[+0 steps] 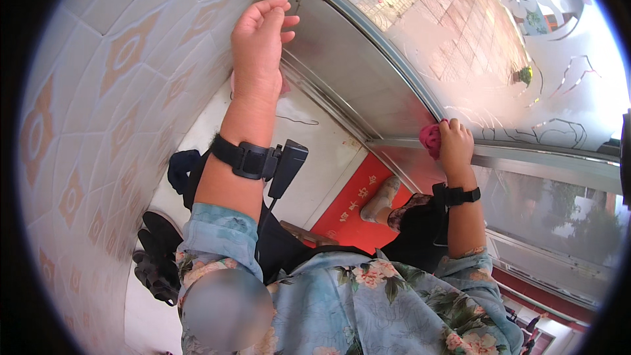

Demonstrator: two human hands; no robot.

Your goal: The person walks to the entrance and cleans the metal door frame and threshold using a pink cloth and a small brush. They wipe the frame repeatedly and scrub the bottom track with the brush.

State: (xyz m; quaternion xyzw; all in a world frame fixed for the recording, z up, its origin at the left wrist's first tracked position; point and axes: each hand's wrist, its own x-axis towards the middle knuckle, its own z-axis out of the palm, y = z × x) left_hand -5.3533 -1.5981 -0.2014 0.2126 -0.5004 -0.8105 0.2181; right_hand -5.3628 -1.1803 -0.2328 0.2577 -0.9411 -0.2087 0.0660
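Observation:
My right hand (457, 144) grips a crumpled dark pink cloth (430, 141) against the metal frame rail along the lower edge of a frosted, patterned glass pane (493, 59). Raised near the tiled wall and the upright of the metal frame, my left hand (263, 29) has bent, partly spread fingers and shows nothing in it. Below that hand is a grey metal lower panel (355, 64) of the frame. Something pink, partly hidden behind my left wrist, lies low by the wall.
A patterned tiled wall (123, 54) rises on the left. Black shoes (157, 251) lie at its foot. A red mat (345, 207) with writing covers part of the pale floor, beside a wooden stool edge (308, 234). Beyond the glass is a paved yard with a small plant.

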